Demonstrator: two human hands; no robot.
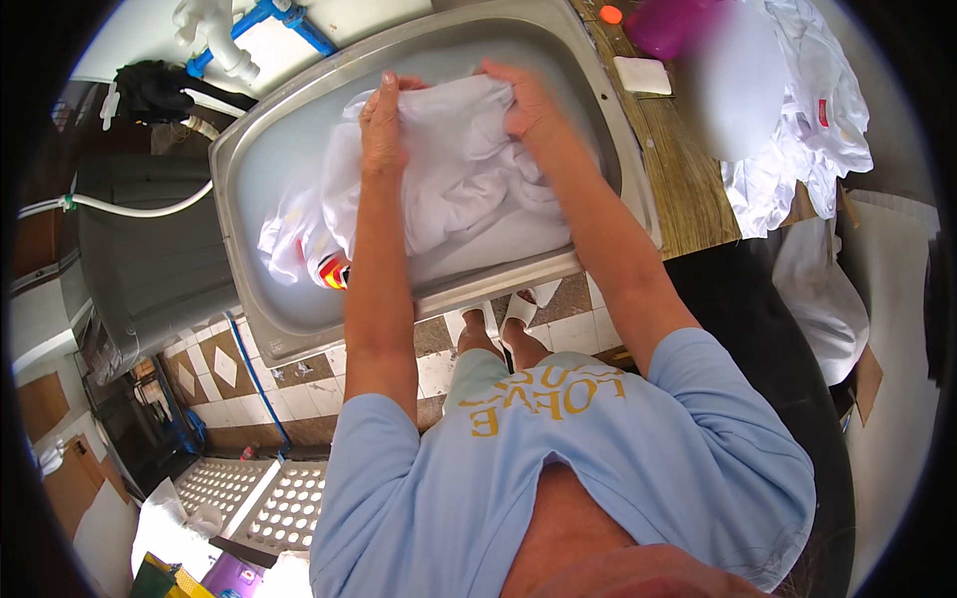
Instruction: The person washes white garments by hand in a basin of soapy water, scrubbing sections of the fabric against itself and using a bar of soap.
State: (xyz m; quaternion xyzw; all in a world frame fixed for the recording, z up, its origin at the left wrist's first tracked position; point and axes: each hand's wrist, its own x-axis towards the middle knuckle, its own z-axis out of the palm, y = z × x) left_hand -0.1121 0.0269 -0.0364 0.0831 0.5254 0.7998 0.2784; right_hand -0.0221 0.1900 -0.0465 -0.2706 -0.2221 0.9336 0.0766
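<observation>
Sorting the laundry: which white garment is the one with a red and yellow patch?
The white garment in the steel sink, at its lower left end; the white clothes heaped on the wooden counter lack one.

The sink (249,149) is brushed metal with a dull sheen, holding cloudy water. The shirt (449,159) in it is wet white cloth, soft and creased, with a glossy coloured print at one end. The surface (688,169) beside it is worn, matt wood. More white cloth (807,110) lies heaped there. The bottle (663,25) is smooth pink plastic. The floor (299,389) is matt tile.
</observation>
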